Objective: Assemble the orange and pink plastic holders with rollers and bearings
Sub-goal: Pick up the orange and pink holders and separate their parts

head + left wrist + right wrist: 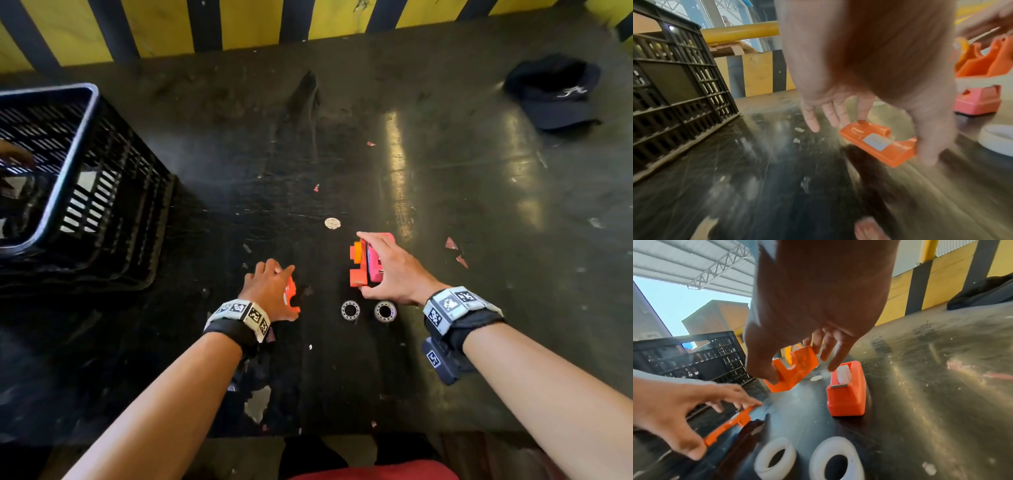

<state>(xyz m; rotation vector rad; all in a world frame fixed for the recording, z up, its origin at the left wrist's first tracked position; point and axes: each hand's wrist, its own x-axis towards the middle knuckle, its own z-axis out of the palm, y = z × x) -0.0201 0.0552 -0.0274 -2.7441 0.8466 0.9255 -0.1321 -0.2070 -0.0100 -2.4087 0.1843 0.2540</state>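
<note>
My left grip point(270, 291) pinching an orange half point(877, 142) on the desk point(445, 171), right grip point(387, 267) clasping the orange holder point(795, 369), pink holder point(846, 395) just right, rollers point(350, 310) below.

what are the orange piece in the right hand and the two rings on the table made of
Orange holder: looks like glossy moulded plastic, with uniform colour and crisp edges. Two rings: silvery with bead-like rims from the head camera, plain white up close; metal or plastic, unclear.

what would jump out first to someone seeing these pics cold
The bright orange holder gripped in the right hand at table centre, with a pink holder standing beside it. Left of them, the left hand pinches a flat orange piece. Two white rings lie nearer the person.
</note>
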